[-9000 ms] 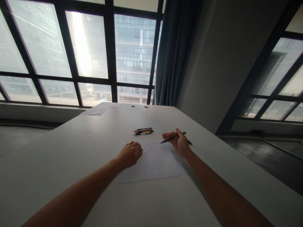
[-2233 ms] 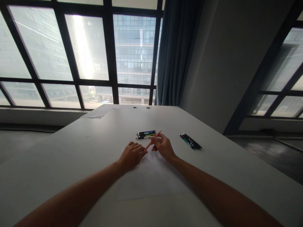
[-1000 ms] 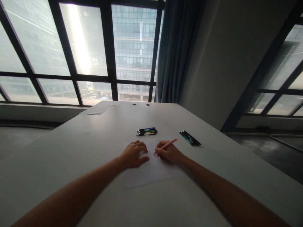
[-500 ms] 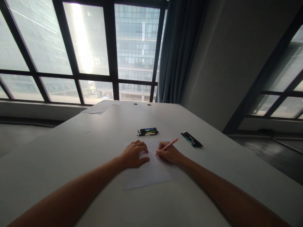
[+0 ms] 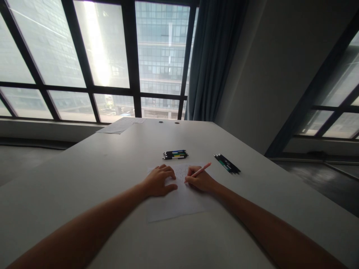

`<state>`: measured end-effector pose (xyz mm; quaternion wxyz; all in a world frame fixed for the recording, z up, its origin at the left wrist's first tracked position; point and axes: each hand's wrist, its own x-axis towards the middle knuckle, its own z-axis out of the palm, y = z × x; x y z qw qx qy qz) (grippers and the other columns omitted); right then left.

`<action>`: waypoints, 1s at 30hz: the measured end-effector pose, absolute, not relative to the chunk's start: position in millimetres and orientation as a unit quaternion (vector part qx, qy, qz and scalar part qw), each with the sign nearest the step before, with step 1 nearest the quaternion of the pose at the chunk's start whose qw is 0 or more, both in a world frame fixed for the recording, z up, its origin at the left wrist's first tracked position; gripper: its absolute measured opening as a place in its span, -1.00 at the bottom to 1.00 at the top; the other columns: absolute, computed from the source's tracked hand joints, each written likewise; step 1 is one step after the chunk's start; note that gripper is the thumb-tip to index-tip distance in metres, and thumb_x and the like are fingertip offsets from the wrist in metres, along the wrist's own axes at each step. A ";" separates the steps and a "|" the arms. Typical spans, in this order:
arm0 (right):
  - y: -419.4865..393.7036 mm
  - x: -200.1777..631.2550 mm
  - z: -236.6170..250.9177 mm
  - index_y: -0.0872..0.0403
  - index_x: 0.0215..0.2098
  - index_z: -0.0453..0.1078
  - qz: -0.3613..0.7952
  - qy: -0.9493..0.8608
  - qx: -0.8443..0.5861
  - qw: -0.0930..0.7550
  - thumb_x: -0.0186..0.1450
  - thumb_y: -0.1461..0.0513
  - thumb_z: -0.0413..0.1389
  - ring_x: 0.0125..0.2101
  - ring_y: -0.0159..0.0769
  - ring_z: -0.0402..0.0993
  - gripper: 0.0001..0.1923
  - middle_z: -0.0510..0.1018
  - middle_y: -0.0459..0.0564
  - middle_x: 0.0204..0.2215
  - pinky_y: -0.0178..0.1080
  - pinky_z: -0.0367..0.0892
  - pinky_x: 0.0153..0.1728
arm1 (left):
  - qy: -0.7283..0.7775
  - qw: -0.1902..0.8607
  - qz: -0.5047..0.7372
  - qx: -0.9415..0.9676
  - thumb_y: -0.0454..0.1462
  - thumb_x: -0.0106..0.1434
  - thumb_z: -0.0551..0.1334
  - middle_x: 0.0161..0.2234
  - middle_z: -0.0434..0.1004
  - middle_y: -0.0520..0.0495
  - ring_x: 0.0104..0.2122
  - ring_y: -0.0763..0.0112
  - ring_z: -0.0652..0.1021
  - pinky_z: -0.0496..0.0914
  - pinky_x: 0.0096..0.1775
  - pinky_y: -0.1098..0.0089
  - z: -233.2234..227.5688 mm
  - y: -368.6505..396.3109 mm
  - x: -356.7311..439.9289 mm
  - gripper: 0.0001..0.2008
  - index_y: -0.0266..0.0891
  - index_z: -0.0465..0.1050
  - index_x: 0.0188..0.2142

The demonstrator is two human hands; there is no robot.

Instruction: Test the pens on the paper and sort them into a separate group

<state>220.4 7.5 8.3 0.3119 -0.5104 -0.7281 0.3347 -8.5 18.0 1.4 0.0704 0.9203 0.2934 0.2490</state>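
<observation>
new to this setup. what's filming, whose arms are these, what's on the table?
One camera, worn on a person's head, looks forward and down; no robot is involved. Both bare arms are that person's own. The left hand lies flat on a paper sheet on the grey table. The right hand grips a pink pen, tip down at the sheet. Beyond the sheet lies a bunch of coloured pens; to the right lies a second, dark bunch. More papers sit at the far edge, near the window.

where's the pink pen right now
In the head view the pink pen is in the right hand, tip down on the sheet of paper, just right of the left hand pressing that sheet.
</observation>
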 end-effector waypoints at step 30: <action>4.9 204.6 23.3 0.13 -0.23 0.40 0.597 -0.554 -0.317 0.485 0.23 -0.25 0.02 -0.79 -0.44 0.21 -0.39 0.47 -0.10 -0.68 -0.37 0.07 -0.74 | 0.358 0.020 0.283 0.889 -0.20 0.38 0.05 -0.42 0.51 -0.03 -0.38 0.37 0.47 0.27 -0.26 0.35 3.0 9.7 3.2 -0.72 -0.23 0.41 -0.40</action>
